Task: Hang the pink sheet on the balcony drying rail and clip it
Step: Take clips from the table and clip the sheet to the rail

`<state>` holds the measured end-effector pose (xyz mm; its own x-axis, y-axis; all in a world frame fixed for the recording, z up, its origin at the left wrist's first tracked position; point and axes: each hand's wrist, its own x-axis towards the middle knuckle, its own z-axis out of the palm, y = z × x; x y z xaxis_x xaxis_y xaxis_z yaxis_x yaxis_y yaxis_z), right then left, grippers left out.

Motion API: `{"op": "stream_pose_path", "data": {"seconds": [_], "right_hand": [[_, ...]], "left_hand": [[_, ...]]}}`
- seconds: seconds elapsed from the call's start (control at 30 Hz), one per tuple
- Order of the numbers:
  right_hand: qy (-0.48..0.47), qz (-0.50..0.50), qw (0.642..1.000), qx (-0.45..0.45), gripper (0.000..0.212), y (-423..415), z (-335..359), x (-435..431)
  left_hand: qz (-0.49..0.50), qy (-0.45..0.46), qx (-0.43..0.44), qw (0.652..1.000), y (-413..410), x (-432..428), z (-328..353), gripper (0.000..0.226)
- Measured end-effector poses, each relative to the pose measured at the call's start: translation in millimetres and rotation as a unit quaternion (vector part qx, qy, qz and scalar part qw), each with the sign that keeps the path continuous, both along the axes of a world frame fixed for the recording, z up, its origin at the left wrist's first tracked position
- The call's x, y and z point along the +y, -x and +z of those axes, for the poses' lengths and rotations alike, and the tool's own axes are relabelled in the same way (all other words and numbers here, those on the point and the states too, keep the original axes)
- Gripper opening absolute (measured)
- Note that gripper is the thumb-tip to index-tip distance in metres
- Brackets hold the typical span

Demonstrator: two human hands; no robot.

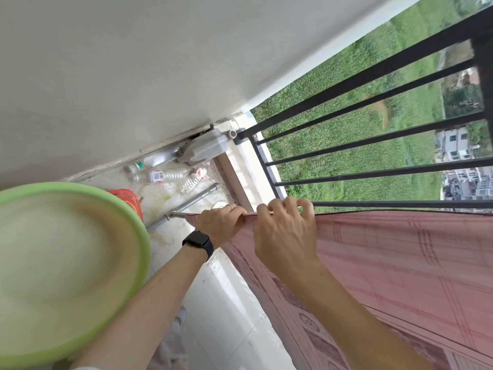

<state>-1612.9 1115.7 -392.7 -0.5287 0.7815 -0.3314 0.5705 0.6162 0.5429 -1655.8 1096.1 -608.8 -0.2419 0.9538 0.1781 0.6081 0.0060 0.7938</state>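
**Mia:** Where is the pink patterned cloth sheet [400,263]?

**Tom:** It hangs just in front of the black metal balcony railing [373,145]. Its top edge runs right along the lowest bar of the railing, and the rest falls down toward us.

**Mia:** What are the hands doing?

**Tom:** Both hold the sheet's top edge, side by side, close to the railing. The left hand [221,222] has its fingers curled round the edge. The right hand [285,231] has its fingers hooked over the edge too. The two hands almost touch.

**Mia:** What sticks out by the left hand?

**Tom:** A thin silver metal rod [178,214]. I cannot tell if the sheet lies over it.

**Mia:** What else is there?

**Tom:** A black square wrist watch [198,243] sits on the left arm. A big round green plastic basin [128,209] is far from the railing. Some clear plastic bottles [170,176] lie on the floor near the railing's foot, by a long grey pipe [197,200].
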Motion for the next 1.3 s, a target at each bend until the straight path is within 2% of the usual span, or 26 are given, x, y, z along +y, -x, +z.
{"op": "stream_pose_path", "data": {"seconds": [0.07, 0.17, 0.3, 0.33, 0.43, 0.5, 0.53, 0.6, 0.7, 0.8, 0.9, 0.97, 1.07, 1.2, 1.27, 1.3], "right_hand": [[0.027, -0.020, 0.999, -0.027, 0.026, 7.6, -14.1, 3.7], [0.075, -0.094, 0.989, -0.087, 0.025, 16.1, -33.7, 17.8], [0.106, -0.138, 0.977, -0.120, 0.022, 25.2, -47.6, 34.5], [0.100, -0.135, 0.979, -0.113, 0.023, 25.1, -49.8, 34.4], [0.080, -0.129, 0.985, -0.076, 0.027, 18.3, -53.5, 29.5], [0.079, -0.130, 0.986, -0.061, 0.026, 14.3, -52.6, 26.9], [0.077, -0.129, 0.987, -0.054, 0.025, 13.1, -52.1, 25.7], [0.069, -0.108, 0.990, -0.054, 0.023, 10.9, -52.7, 20.1], [0.040, -0.045, 0.998, -0.022, 0.014, -0.9, -56.1, 10.9], [0.023, 0.044, 0.998, 0.045, 0.021, -20.6, -60.9, 8.8], [0.023, 0.100, 0.993, 0.051, 0.029, -26.8, -59.9, 10.6], [0.032, 0.114, 0.992, 0.035, 0.026, -26.1, -59.7, 11.0], [0.071, 0.066, 0.995, -0.032, 0.009, -13.1, -58.0, 9.6], [0.069, -0.061, 0.993, -0.073, 0.024, 11.3, -65.7, 22.2], [0.076, -0.080, 0.989, -0.099, 0.027, 20.7, -74.6, 29.2], [0.085, -0.074, 0.987, -0.114, 0.028, 22.5, -79.2, 29.7]], "left_hand": [[0.017, -0.031, 0.004, 0.999, 2.0, 2.5, -2.4, 0.036], [0.013, -0.046, -0.023, 0.999, 2.8, 3.6, -6.1, 0.037], [-0.006, 0.071, -0.135, 0.988, 10.7, 3.6, 4.5, 0.049], [-0.016, 0.101, -0.136, 0.985, 12.7, 4.4, 8.5, 0.047], [-0.041, 0.174, -0.163, 0.970, 16.6, 8.0, 12.4, 0.017], [-0.060, 0.210, -0.208, 0.953, 21.5, 7.4, 2.3, 0.022], [-0.075, 0.222, -0.205, 0.950, 23.9, 6.8, -5.3, 0.030], [-0.109, 0.224, -0.144, 0.958, 27.5, 5.1, -16.9, 0.036], [-0.146, 0.194, -0.058, 0.968, 22.8, 3.1, -26.0, 0.032], [-0.118, 0.188, -0.046, 0.974, 15.9, 2.4, -38.5, 0.023], [-0.075, 0.182, -0.039, 0.980, 14.2, 0.2, -43.7, 0.017], [-0.055, 0.190, -0.056, 0.979, 13.6, -1.5, -43.5, 0.013], [-0.017, 0.196, -0.029, 0.980, 9.5, -1.4, -48.5, 0.006], [0.002, 0.169, 0.044, 0.985, -3.4, -3.6, -56.0, 0.020], [0.021, 0.142, 0.025, 0.989, -5.1, -8.4, -55.8, 0.021], [0.024, 0.146, -0.010, 0.989, -4.3, -10.4, -52.8, 0.018]]}}
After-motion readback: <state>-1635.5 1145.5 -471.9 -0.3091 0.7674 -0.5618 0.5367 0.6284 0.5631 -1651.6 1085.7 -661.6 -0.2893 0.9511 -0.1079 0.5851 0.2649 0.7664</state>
